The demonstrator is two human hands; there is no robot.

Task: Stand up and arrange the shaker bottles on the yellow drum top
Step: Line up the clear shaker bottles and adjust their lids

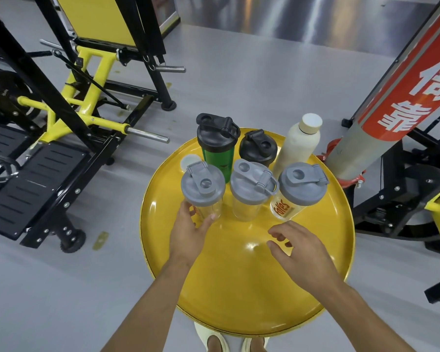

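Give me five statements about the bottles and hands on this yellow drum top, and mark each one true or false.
1. The left hand grips the leftmost grey-lidded clear shaker. True.
2. The right hand holds the shaker with orange lettering. False: it hovers open near that shaker and holds nothing.
3. A shaker lies on its side on the drum top. False: every bottle stands upright.
4. The green shaker has a black lid. True.
5. The cream bottle stands in the front row. False: it stands at the back right, behind the grey-lidded shakers.
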